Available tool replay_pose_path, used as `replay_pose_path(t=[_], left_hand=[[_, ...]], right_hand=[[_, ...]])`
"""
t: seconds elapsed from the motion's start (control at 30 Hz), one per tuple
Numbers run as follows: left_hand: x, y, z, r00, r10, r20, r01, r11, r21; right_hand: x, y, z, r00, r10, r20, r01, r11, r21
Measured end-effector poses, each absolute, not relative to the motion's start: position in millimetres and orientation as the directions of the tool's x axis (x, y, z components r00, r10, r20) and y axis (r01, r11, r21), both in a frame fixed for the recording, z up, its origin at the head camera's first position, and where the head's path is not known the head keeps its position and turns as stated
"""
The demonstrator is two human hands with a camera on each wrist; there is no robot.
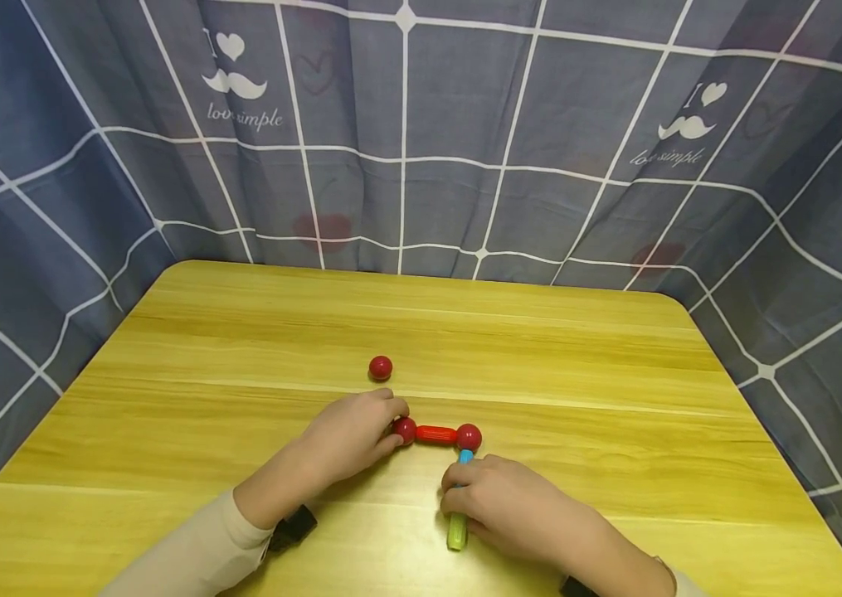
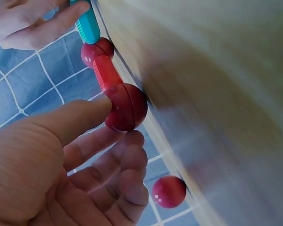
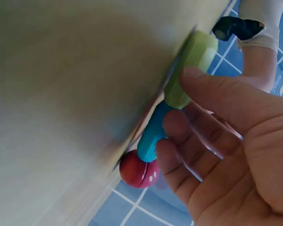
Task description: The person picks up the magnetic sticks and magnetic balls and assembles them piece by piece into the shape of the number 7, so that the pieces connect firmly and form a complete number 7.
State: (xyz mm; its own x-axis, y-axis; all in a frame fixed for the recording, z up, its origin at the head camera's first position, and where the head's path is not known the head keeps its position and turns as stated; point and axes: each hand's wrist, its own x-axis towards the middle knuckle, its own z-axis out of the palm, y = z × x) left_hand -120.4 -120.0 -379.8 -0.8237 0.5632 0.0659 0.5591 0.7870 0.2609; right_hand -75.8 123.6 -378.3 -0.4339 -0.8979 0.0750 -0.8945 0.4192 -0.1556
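On the table, a red rod (image 1: 436,435) joins two dark red balls. My left hand (image 1: 353,435) pinches the left ball (image 1: 406,430) between thumb and fingers, as the left wrist view shows. From the right ball (image 1: 469,436) a blue rod (image 1: 465,457) runs toward me, its end against that ball. A yellow-green rod (image 1: 456,532) lines up end to end with the blue one. My right hand (image 1: 506,506) holds these two rods, its thumb on the green piece (image 3: 191,66) and its fingertips by the blue piece (image 3: 154,132). The fingers partly hide where the rods meet.
A loose dark red ball (image 1: 380,368) lies beyond my left hand. The wood-patterned table (image 1: 577,365) has rounded far corners. A grey-blue curtain (image 1: 443,99) with white grid lines surrounds it at the back and sides.
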Motion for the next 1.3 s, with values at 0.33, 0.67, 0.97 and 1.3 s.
replay_pose_path(t=[0.33, 0.67, 0.97, 1.3], left_hand=[[-120, -114, -381, -0.811, 0.582, 0.067, 0.575, 0.768, 0.282], [-136, -121, -370, -0.876, 0.464, 0.131, 0.482, 0.834, 0.27], [-165, -130, -370, -0.929, 0.331, 0.163, 0.364, 0.894, 0.26], [-180, -130, -377, -0.927, 0.375, 0.006, 0.363, 0.893, 0.267]], right_hand=[[-78, 118, -383, -0.439, -0.894, 0.084, -0.897, 0.432, -0.092], [-80, 119, -382, -0.453, -0.888, 0.079, -0.891, 0.448, -0.069], [-80, 117, -382, -0.437, -0.895, 0.091, -0.9, 0.435, -0.039], [-79, 112, -383, -0.414, -0.905, 0.096, -0.91, 0.416, 0.002]])
